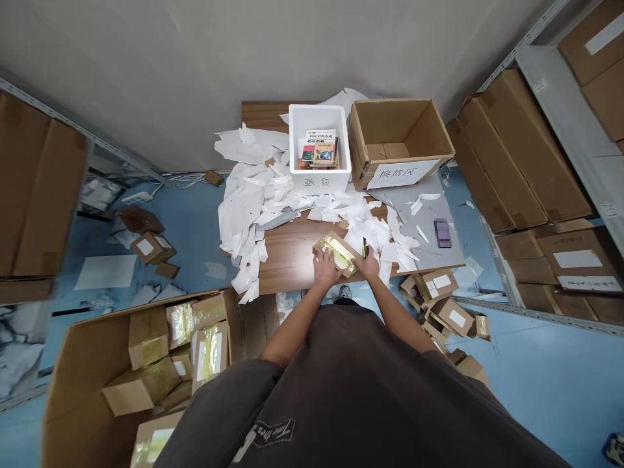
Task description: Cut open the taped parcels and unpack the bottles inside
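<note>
A small cardboard box (pixel 335 247) with shiny yellowish tape across its top lies at an angle near the table's front edge. My left hand (pixel 326 267) grips its near left side, fingers over the top. At the box's right end is my right hand (pixel 369 264), closed on a black and yellow utility knife (pixel 365 247) that points up and away from me. Whether its blade is out is too small to tell. Torn white paper scraps (pixel 370 229) lie just behind and beside the box on the wooden table (pixel 287 260).
A white foam bin (pixel 320 182) holding several books stands at the back, beside an open carton (pixel 402 156). A phone (pixel 442 233) lies on the right. Taped boxes fill a large carton (pixel 82 357) at lower left. More boxes (pixel 441 305) are piled on the floor at right; shelves flank both sides.
</note>
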The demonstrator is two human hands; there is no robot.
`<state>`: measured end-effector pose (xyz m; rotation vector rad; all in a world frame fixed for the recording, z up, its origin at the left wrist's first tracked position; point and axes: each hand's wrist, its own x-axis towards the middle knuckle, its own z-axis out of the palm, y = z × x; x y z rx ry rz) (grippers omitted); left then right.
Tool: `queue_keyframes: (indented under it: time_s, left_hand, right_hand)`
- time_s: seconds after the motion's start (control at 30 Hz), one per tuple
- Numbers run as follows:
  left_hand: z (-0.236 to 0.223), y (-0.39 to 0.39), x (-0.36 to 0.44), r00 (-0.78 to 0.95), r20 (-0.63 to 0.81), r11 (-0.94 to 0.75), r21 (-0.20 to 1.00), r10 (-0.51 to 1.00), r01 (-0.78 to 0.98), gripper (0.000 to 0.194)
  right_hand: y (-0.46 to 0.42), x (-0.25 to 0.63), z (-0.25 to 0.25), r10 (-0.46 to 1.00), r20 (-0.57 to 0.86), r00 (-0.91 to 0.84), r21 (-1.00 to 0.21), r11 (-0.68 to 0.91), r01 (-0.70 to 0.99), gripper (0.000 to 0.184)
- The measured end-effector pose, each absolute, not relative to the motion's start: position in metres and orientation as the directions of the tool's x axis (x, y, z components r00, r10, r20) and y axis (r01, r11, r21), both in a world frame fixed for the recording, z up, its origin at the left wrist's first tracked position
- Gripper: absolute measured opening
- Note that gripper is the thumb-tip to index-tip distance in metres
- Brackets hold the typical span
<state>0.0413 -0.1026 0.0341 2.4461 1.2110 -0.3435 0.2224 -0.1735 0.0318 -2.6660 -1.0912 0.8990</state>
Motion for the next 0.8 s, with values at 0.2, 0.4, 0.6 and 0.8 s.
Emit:
queue_keyframes:
  time_s: [0.2,0.4,0.6,0.8]
  left_hand:
    - [0.044,-0.087,0.081,0.819,-0.433,-0.813,0.271,0.376,0.516,0.08]
    - [0.039,-0.095,0.094,0.764,-0.411,-0.777,0.181,0.497,0.603,0.043]
    - [0.028,-0.106,0.079,0.739,-0.411,-0.749,0.178,0.533,0.639,0.063]
    - [0.029,-0.105,0.082,0.714,-0.423,-0.719,0.185,0.557,0.67,0.075]
  right_hand:
    - [-0.151,0.247,0.017,0.645,-0.475,0.599,-0.344,-0.762,0.548,0.103]
    - [-0.146,0.254,0.012,0.719,-0.479,0.504,-0.437,-0.693,0.573,0.1]
    - [-0.194,0.283,0.016,0.881,-0.383,0.277,-0.681,-0.472,0.56,0.049]
    - [-0.242,0.308,0.024,0.809,-0.588,-0.025,-0.67,-0.469,0.575,0.045]
